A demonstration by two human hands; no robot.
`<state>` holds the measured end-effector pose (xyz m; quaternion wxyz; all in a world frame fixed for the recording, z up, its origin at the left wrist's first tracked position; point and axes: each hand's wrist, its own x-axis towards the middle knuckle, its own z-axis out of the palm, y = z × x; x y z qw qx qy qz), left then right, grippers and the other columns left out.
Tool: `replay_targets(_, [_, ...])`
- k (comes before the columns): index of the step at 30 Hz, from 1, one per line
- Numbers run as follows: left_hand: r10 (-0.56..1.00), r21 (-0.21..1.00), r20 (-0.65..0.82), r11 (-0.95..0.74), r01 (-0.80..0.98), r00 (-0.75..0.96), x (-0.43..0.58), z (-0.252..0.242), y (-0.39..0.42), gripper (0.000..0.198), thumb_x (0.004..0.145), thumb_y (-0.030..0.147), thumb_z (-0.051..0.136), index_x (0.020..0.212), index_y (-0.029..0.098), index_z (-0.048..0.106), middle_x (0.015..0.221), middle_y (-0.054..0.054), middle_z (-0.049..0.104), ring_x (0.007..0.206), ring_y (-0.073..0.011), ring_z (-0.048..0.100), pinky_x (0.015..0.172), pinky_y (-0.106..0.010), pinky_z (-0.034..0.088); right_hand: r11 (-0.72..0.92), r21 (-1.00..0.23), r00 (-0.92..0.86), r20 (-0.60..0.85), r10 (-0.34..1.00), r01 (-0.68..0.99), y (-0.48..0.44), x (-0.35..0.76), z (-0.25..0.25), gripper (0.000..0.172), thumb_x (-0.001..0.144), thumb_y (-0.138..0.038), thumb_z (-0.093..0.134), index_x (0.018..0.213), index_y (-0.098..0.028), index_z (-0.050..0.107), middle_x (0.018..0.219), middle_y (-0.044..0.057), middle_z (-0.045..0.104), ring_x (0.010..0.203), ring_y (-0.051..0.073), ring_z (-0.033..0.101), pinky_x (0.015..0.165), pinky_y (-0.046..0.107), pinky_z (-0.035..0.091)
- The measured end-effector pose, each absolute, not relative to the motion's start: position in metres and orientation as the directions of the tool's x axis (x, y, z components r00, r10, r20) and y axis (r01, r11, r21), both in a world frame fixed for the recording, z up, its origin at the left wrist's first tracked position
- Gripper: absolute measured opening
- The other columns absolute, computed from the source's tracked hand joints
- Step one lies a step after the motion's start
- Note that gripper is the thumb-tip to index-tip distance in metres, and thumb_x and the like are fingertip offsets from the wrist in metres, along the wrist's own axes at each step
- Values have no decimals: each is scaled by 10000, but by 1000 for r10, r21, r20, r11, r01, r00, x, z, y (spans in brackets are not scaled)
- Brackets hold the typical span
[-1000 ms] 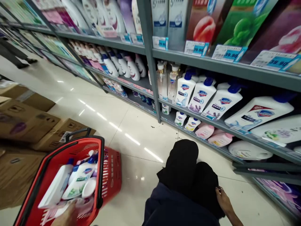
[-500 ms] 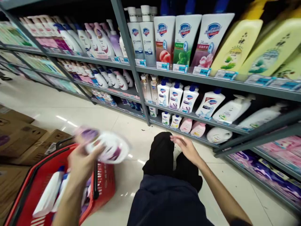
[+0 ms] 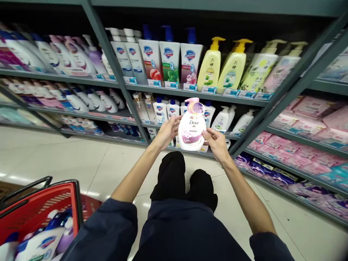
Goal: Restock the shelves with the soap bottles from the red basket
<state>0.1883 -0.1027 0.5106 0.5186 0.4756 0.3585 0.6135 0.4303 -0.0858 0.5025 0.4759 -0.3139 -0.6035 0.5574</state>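
Observation:
A white Dove bottle [image 3: 191, 127] with a pink cap and flower print is held upright in front of the shelves. My left hand [image 3: 166, 131] grips its left side and my right hand [image 3: 214, 142] grips its right side. Both arms reach forward over my dark-trousered knees [image 3: 185, 179]. Behind the bottle, white pump bottles with blue caps [image 3: 165, 108] stand on the middle shelf [image 3: 190, 127].
A red shopping basket [image 3: 35, 208] with several white bottles sits at the lower left on the pale tiled floor [image 3: 81, 163]. Grey shelving [image 3: 190, 88] carries yellow pump bottles [image 3: 223, 67] on top and pink packs [image 3: 307, 112] to the right.
My left hand lifted the Dove bottle out of the basket and carried it right, up to the shelf. My right hand rose from my knee and took its other side. The view tilted up.

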Motion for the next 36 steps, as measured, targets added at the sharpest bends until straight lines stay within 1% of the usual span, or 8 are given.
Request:
replay_targets(4, [987, 950, 157, -140, -280, 37, 204, 495, -105, 833, 909, 874, 709, 1349, 169, 739, 1402, -186, 777, 1235, -334, 786, 945, -386, 650, 202, -968, -276, 237, 932, -149, -78, 442, 504, 987, 786, -780, 908, 1464, -89, 715, 1290, 150, 829, 1175, 356, 789, 943, 524, 722])
replay_targets(9, [966, 939, 251, -229, -255, 57, 213, 515, -106, 807, 856, 708, 894, 1422, 158, 725, 1316, -168, 815, 1067, -263, 813, 823, -283, 606, 273, -953, -237, 297, 925, -127, -65, 447, 521, 922, 748, -761, 938, 1383, -113, 773, 1276, 164, 831, 1131, 334, 801, 830, 427, 725])
replay_targets(14, [971, 937, 241, -233, -261, -2, 210, 527, -120, 832, 831, 692, 919, 1425, 140, 732, 1322, -172, 811, 1059, -268, 805, 812, -286, 610, 251, -957, -261, 282, 923, -144, -72, 442, 532, 854, 751, -740, 942, 1347, -146, 797, 1213, 154, 847, 1072, 305, 815, 793, 393, 720])
replay_targets(18, [984, 951, 154, -171, -256, -84, 198, 500, -135, 826, 826, 696, 918, 1423, 152, 739, 1342, -171, 803, 1074, -276, 800, 831, -300, 611, 131, -974, -356, 191, 915, -187, -79, 427, 510, 857, 700, -691, 995, 1337, -151, 800, 1197, 142, 855, 1012, 297, 830, 802, 395, 722])
replay_targets(21, [981, 954, 103, -144, -261, -166, 191, 479, -140, 854, 769, 731, 937, 1373, 151, 768, 1335, -175, 804, 1117, -293, 785, 868, -319, 611, 52, -975, -372, 132, 919, -217, -76, 411, 486, 871, 639, -683, 1028, 1304, -167, 804, 1142, 124, 867, 930, 291, 840, 733, 366, 706])
replay_targets(24, [971, 961, 48, -108, -253, -235, 188, 472, -133, 867, 737, 774, 929, 1327, 154, 792, 1302, -169, 815, 1140, -308, 778, 905, -343, 614, 11, -973, -391, 104, 914, -232, -63, 398, 475, 864, 667, -725, 997, 1290, -162, 797, 1101, 126, 870, 858, 282, 837, 686, 360, 686])
replay_targets(31, [969, 944, 96, -161, -288, -229, 161, 498, -121, 940, 715, 796, 931, 1360, 135, 758, 1386, -196, 784, 1187, -327, 773, 887, -325, 620, 89, -969, -430, 183, 884, -230, -45, 364, 505, 889, 688, -733, 983, 1317, -138, 782, 1149, 140, 861, 923, 280, 834, 773, 375, 689])
replay_targets(36, [964, 936, 90, -168, -310, -250, 83, 493, -124, 933, 726, 745, 956, 1400, 132, 753, 1419, -199, 771, 1190, -322, 773, 885, -319, 619, 101, -981, -454, 168, 875, -168, -45, 290, 509, 823, 725, -710, 966, 1322, -168, 795, 1160, 127, 861, 1006, 303, 831, 809, 391, 701])
